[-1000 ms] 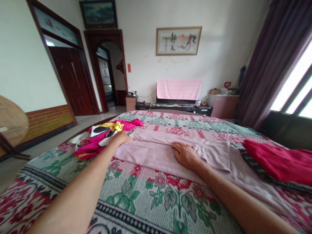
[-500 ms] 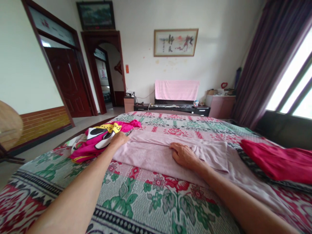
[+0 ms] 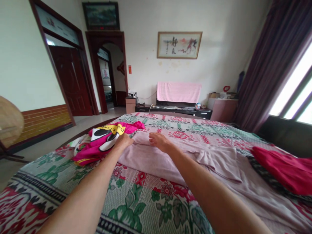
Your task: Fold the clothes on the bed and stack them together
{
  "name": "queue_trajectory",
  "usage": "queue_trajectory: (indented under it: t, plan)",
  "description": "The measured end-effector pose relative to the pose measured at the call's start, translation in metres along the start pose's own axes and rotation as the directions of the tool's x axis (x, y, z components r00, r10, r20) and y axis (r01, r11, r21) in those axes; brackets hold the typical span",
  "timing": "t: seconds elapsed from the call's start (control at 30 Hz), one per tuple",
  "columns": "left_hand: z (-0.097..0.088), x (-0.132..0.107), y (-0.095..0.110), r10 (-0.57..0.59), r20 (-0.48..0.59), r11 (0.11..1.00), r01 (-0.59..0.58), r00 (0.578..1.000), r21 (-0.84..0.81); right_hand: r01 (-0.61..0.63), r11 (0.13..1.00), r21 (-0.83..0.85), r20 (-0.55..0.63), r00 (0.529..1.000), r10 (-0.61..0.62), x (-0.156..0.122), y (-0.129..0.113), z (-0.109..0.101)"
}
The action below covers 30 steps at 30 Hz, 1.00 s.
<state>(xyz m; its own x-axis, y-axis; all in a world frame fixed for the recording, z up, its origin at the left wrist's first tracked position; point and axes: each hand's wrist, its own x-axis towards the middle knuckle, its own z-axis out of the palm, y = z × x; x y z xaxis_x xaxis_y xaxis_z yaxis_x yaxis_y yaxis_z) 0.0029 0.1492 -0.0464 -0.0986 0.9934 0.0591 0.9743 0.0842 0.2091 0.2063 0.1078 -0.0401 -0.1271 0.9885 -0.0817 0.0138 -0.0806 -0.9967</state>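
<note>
A pale pink garment (image 3: 151, 162) lies on the table, folded into a long strip with a loose part spreading to the right. My left hand (image 3: 124, 141) is closed at the garment's left end and appears to pinch its edge; the fingertips are partly hidden. Over the strip's far edge, my right hand (image 3: 159, 142) is open with slightly curved fingers, close to the cloth; whether it touches is unclear. Beside my left hand sits a crumpled magenta, yellow and white garment (image 3: 97, 146).
A floral cloth (image 3: 126, 208) covers the table. On the right lies a red folded garment (image 3: 282, 169) atop a black patterned one (image 3: 265, 172). Beyond the table stands a low black cabinet (image 3: 204, 113) with a pink cloth (image 3: 179, 91) over a screen-like object.
My right hand has moved left along the pink garment, from its middle towards my left hand. My left hand stays at the left end. The view has shifted slightly.
</note>
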Motion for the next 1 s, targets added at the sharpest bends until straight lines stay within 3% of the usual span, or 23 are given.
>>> queue_trajectory:
  t: [0.1, 0.17, 0.23, 0.3, 0.4, 0.47, 0.57, 0.63, 0.77, 0.9, 1.0]
  plan:
    - [-0.002, -0.006, 0.007, -0.008, -0.049, 0.999, 0.006, 0.999, -0.032, -0.118, 0.965, 0.235, -0.033, 0.991, 0.129, 0.009, 0.004, 0.003]
    - [-0.006, -0.017, 0.022, 0.037, -0.127, 0.998, -0.044, 0.991, -0.053, -0.145, 0.927, 0.346, -0.046, 0.984, 0.171, 0.01, 0.003, -0.005]
    - [-0.009, -0.031, 0.044, 0.169, -0.24, 0.979, -0.19, 0.956, -0.068, -0.151, 0.896, 0.418, -0.036, 0.982, 0.183, 0.006, 0.001, -0.018]
    - [-0.011, -0.046, 0.068, 0.353, -0.303, 0.918, -0.39, 0.885, -0.07, -0.146, 0.873, 0.466, -0.01, 0.985, 0.17, 0.0, 0.0, -0.036]
    - [-0.013, -0.059, 0.091, 0.6, -0.175, 0.772, -0.623, 0.78, -0.129, -0.137, 0.854, 0.501, 0.017, 0.989, 0.149, -0.011, 0.001, -0.059]
    - [-0.016, -0.061, 0.094, 0.656, -0.117, 0.717, -0.664, 0.745, -0.21, -0.133, 0.852, 0.506, 0.002, 0.988, 0.153, -0.017, 0.004, -0.068]
    - [-0.026, -0.056, 0.082, 0.607, -0.095, 0.751, -0.608, 0.789, -0.257, -0.12, 0.858, 0.499, -0.051, 0.985, 0.167, -0.023, 0.007, -0.07]
    - [-0.037, -0.054, 0.069, 0.589, 0.024, 0.791, -0.571, 0.807, -0.22, -0.118, 0.873, 0.474, -0.068, 0.983, 0.17, -0.023, 0.008, -0.067]
    - [-0.055, -0.052, 0.047, 0.589, 0.344, 0.803, -0.575, 0.731, -0.155, -0.111, 0.92, 0.375, -0.12, 0.979, 0.167, -0.02, 0.007, -0.06]
    - [-0.06, -0.052, 0.038, 0.547, 0.458, 0.821, -0.555, 0.701, -0.131, -0.052, 0.976, 0.209, -0.214, 0.972, 0.097, -0.019, 0.008, -0.053]
    - [-0.062, -0.057, 0.04, 0.496, 0.503, 0.843, -0.531, 0.708, -0.083, -0.042, 0.992, 0.119, -0.286, 0.955, 0.075, -0.018, 0.008, -0.047]
